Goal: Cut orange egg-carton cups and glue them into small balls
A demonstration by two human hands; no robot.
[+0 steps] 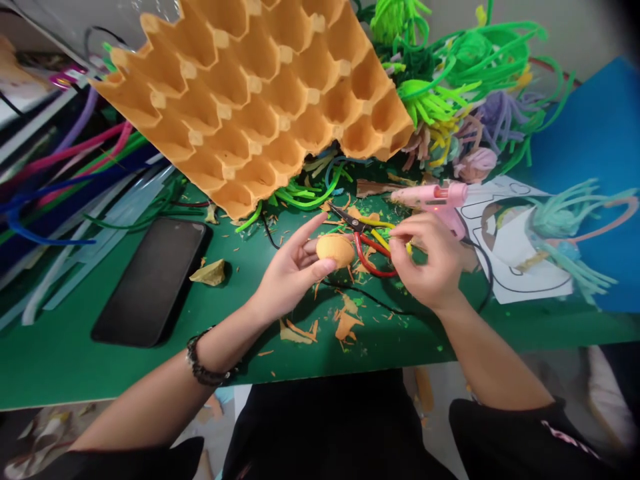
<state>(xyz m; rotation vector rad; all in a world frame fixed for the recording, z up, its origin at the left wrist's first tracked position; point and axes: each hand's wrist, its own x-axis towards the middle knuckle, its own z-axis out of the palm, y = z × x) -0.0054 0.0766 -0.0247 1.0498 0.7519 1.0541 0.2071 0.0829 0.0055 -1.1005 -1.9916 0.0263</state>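
My left hand [295, 267] holds a small rounded egg-carton cup [335, 250], pale orange like the tray, between thumb and fingers. To its right, my right hand [427, 260] is closed with thumb and forefinger pinched together; whatever may be between them is too small to make out. Between the hands lies a pointed hand tool [356, 225] with dark jaws and red and yellow handles; whether it is pliers or snips I cannot tell. Orange scraps [347, 325] are scattered on the green table [240, 360] below the cup.
A big orange egg tray [250, 93] leans at the back, its lower edge torn. Left are a black phone [153, 280] and a carton piece [209, 273]. A pink glue gun [435, 197], printed paper [530, 283], a black cord [390, 307] and pipe-cleaner bundles [440, 100] lie right.
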